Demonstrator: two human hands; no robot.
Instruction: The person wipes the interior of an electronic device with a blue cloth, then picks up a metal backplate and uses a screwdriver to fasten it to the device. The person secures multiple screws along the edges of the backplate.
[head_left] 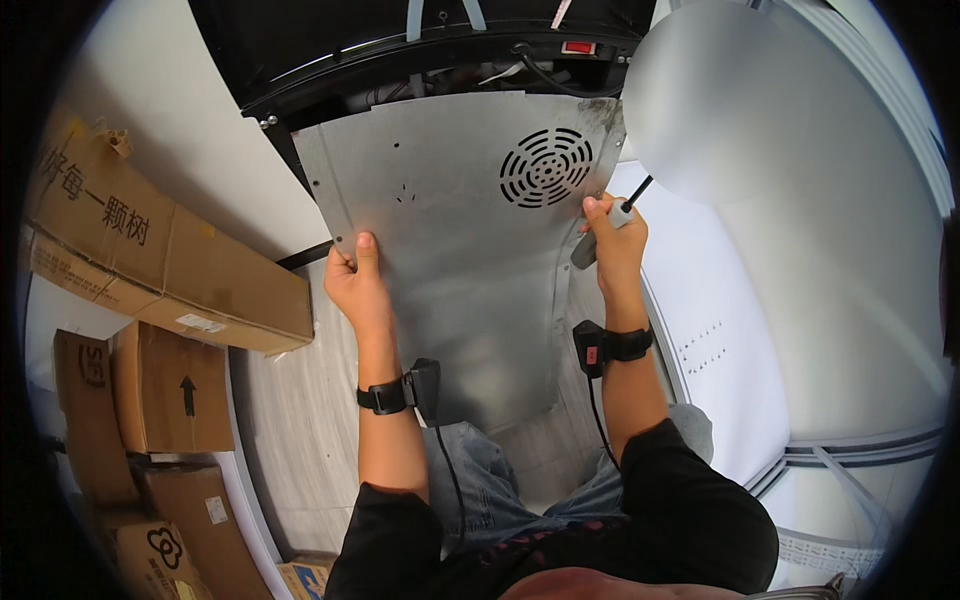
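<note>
Head view: jeans (480, 480) fill 6 o'clock, and here come the two forearms, each wearing a black wrist strap (383, 398) with a cable trailing from it. Up at 9 o'clock the left hand (357, 285) is closed on the left edge of the metal panel (450, 230), thumb flat on top, fingers tucked underneath. Over to 2 o'clock, the right hand (618, 235) has its fingers wrapped round a grey-handled tool (585, 252), black shaft pointing to 1 o'clock! A fingertip of that hand sits at the panel's right edge; whether it pinches the sheet too, I cannot tell. And the panel itself, dead centre, stretches towards 12, a round slotted grille (547, 168) near its 1 o'clock corner. Out at 9, a long cardboard carton (150, 240) lies on its side, a smaller brown box (185, 390) between 8 and 9. Farthest, at 12, the black machine (300, 70), wires (465, 76) peeking out just beyond the panel's top edge, a red switch (578, 47) glinting towards 1!
</note>
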